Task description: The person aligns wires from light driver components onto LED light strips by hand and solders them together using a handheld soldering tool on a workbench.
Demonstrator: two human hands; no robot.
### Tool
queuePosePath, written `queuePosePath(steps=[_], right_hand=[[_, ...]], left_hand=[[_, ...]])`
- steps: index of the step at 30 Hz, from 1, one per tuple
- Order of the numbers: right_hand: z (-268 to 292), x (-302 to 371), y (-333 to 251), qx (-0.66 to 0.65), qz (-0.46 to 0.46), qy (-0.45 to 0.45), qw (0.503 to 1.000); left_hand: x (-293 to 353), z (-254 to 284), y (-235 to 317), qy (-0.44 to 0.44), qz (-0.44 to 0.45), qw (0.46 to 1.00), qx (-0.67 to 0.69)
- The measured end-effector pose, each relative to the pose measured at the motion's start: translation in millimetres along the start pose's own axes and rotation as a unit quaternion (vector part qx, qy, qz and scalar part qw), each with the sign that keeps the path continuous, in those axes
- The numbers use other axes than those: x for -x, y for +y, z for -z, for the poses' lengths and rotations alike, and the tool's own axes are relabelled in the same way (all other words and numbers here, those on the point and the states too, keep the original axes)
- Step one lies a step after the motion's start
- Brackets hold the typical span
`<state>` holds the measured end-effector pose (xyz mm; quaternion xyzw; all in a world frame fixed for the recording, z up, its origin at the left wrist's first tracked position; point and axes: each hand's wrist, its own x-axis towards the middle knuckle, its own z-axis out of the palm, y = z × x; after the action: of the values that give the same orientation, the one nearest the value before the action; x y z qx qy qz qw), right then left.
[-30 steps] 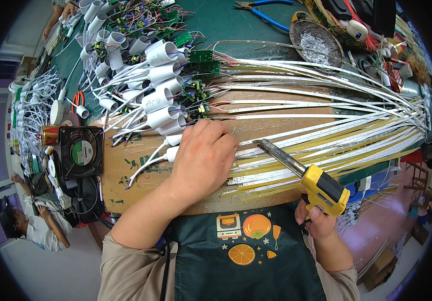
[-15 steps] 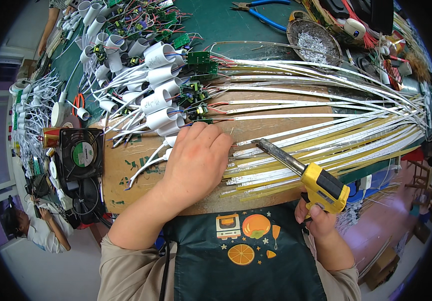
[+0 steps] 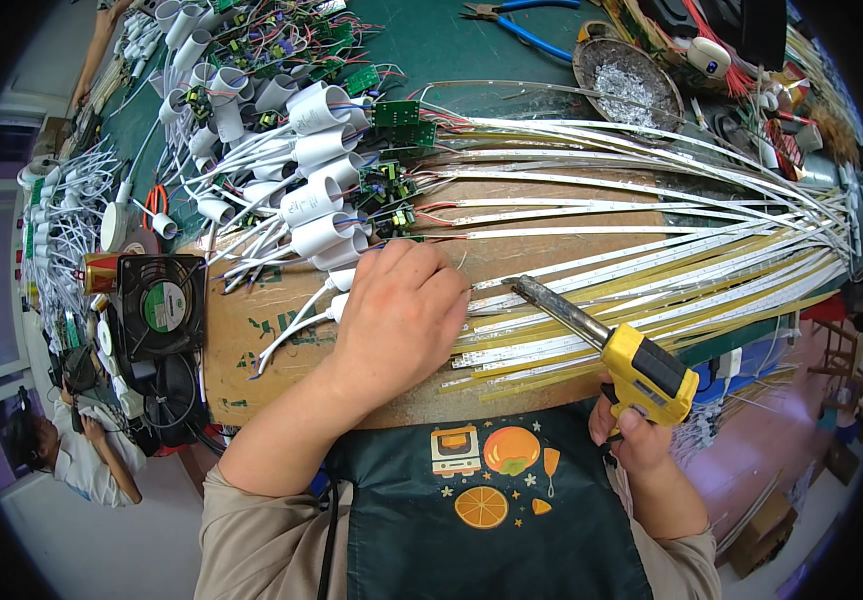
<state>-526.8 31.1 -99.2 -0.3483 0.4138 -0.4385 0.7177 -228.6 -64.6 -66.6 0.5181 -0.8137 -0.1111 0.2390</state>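
My left hand point(image 3: 399, 318) is over the wooden board point(image 3: 296, 375), its fingers curled inward beside the white plastic tubes point(image 3: 313, 200) and their small green circuit boards point(image 3: 396, 114). What its fingertips pinch is hidden beneath the hand. My right hand point(image 3: 641, 440) grips a yellow-and-black soldering gun point(image 3: 653, 375) by its handle. The gun's metal tip points up and left, above the ends of the white and yellow LED strips point(image 3: 591, 345). Thin red wires join several white strips point(image 3: 591, 232) to the boards.
A black fan point(image 3: 163, 308) stands left of the board. More white tubes with cables point(image 3: 66, 235) lie at far left. Blue-handled pliers point(image 3: 531, 38) and a round dish of metal bits point(image 3: 631, 90) are at the back. Another person point(image 3: 86, 440) is at lower left.
My left hand has shifted slightly right, its fingers turning and curling in more. The right hand and soldering gun are nearly still.
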Motion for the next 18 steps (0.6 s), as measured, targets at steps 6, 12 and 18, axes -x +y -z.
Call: queuePosePath(steps=[6, 12, 18], right_hand=[[-4, 0, -4, 0.007, -0.002, -0.026, 1.0], [-16, -5, -4, -0.004, -0.031, -0.052, 0.998], [-36, -10, -14, 0.019, -0.034, 0.041, 0.998]], left_hand=[[0, -1, -1, -0.003, 0.003, 1.0, -0.002], [0, -2, -1, 0.002, 0.006, 1.0, 0.002], [0, -3, 0, 0.0, 0.008, 1.0, 0.0]])
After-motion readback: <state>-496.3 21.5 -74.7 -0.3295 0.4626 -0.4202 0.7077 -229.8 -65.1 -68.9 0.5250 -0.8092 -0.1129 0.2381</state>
